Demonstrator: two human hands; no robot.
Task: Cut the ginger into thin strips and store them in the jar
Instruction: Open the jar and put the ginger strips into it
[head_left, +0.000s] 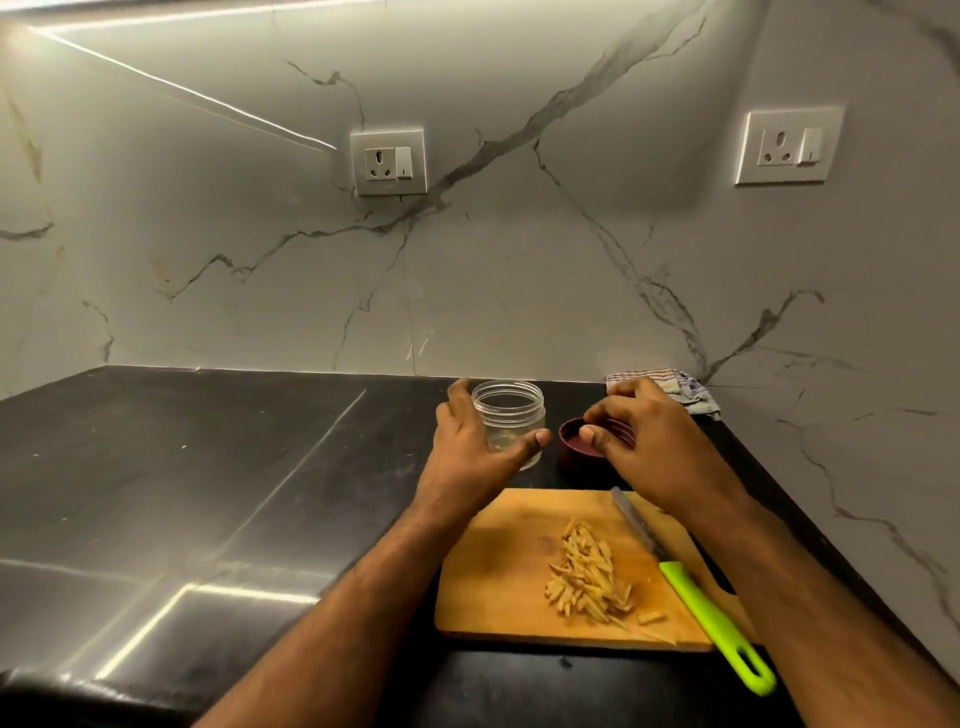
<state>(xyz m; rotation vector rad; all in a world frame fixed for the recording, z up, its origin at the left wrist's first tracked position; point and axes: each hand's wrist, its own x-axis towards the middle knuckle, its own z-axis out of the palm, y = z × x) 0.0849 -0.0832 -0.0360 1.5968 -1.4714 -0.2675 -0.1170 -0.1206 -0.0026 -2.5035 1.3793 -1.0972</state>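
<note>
Pale yellow ginger strips (589, 577) sit piled on the wooden cutting board (498, 582), right of its centre. Green-handled knife (691, 587) lies on the board's right edge, just beside the pile, blade pointing away from me. Clear jar (511, 421) stands upright behind the board, lid off, nothing visible inside. My left hand (470, 441) wraps it, thumb across the front. Dark red lid (584, 444) rests right of the jar, behind the board; my right hand (644, 431) pinches its rim. Striped cloth (670, 387) behind the lid, black counter (208, 467) under everything.
</note>
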